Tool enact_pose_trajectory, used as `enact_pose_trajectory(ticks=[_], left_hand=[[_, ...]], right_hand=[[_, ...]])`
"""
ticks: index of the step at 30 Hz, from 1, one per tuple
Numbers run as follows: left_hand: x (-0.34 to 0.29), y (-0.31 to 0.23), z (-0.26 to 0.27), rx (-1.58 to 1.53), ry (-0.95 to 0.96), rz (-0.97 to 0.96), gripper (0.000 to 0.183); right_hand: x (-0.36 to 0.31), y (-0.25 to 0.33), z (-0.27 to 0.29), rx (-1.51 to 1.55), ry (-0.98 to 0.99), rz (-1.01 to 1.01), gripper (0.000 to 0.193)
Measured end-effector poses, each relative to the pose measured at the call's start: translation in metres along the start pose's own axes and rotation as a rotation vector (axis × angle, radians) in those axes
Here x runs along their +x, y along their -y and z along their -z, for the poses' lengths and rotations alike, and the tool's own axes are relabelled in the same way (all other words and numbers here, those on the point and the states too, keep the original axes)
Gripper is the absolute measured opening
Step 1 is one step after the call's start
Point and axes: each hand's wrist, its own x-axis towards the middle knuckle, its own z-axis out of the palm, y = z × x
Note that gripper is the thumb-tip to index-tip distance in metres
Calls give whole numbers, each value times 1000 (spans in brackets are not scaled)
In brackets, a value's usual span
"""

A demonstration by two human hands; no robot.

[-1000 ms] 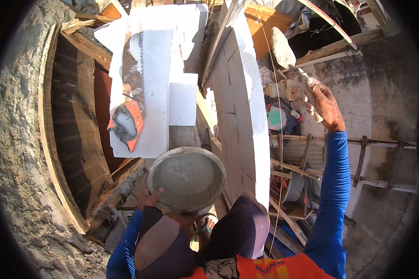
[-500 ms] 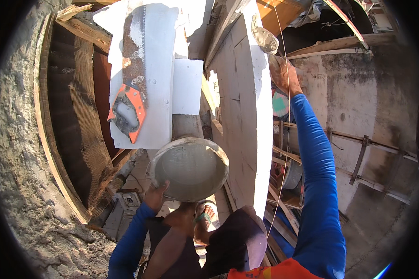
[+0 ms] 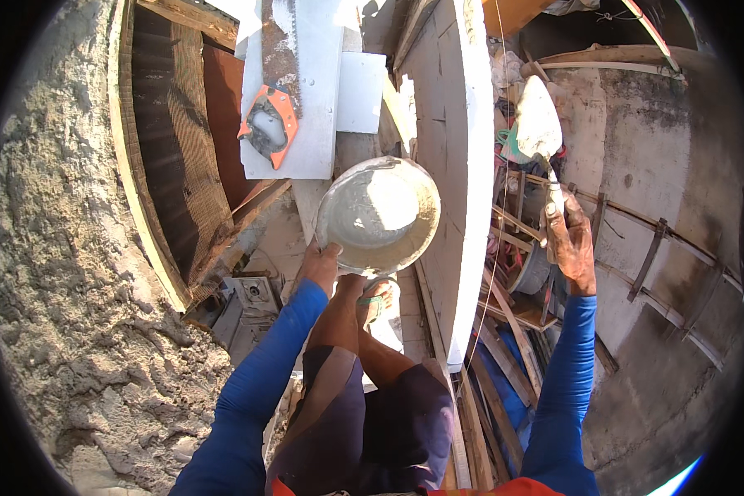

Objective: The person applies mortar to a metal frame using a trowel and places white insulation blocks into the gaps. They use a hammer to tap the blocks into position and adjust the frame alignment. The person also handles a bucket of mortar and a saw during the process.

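My left hand (image 3: pixel 318 269) grips the near left rim of a round grey mortar bucket (image 3: pixel 426 231), thumb over the edge. Sunlight falls into the bucket, and grey residue coats its inside. Beyond the right side of the white block wall (image 3: pixel 474 182), my right hand (image 3: pixel 572 244) is closed round the handle of a trowel (image 3: pixel 538 120). The trowel's blade points away from me and looks smeared with pale mortar. A thin string line (image 3: pixel 504 99) runs along the wall, left of the trowel.
A handsaw (image 3: pixel 270 128) with an orange and black handle lies on white blocks (image 3: pixel 316 99) ahead. Rough plaster (image 3: pixel 66 248) and a wood-framed opening (image 3: pixel 161 149) are at left. Timber planks (image 3: pixel 496 397) lie below the wall's right side, near a stained grey wall (image 3: pixel 661 149).
My right hand has drawn back toward me and to the right, away from the wall, bringing the trowel into plain sight. The view has shifted; my left hand stays on the bucket.
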Motion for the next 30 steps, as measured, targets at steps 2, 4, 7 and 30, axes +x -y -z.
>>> enact_pose_trajectory(ticks=[2,4,7,30], left_hand=[[-38,-17,-6,-30,10,-1,45],[-58,-13,0,-7,38,-107,44],[-100,-49,-22,29,39,-227,44],[-32,-188,-112,-340,-126,-32,45]], right_hand=[[-68,33,-2,-114,159,-109,41],[-98,60,-15,-342,282,64,37],[-112,59,-62,-741,171,223,34],[193,95,39,106,-134,-6,43]])
